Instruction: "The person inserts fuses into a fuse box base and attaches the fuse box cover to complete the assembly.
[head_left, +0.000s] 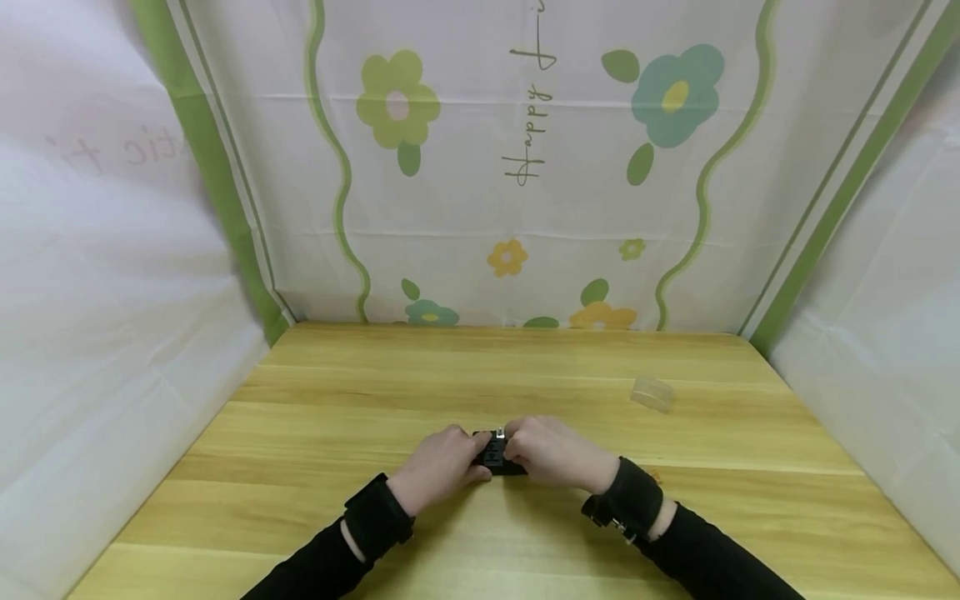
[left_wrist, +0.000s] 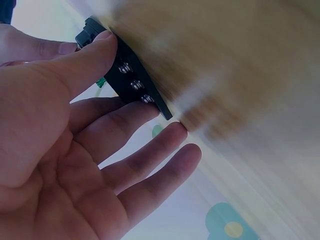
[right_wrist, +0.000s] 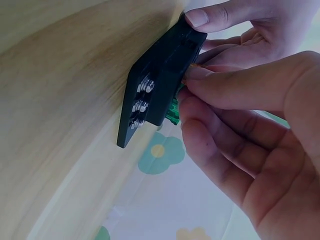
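My left hand is gripping the black block, thumb against fingers, on the wooden table; my right hand is pinching a small orange piece at it, fingertips nearly meeting. Beyond the block, rightward, a clear plastic piece is lying.

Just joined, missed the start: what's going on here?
A person's left hand grips a black block with shiny metal fittings. The right hand pinches a small orange piece at the block, near a green part; can't tell if it's seated. A clear piece lies apart on the wooden table.
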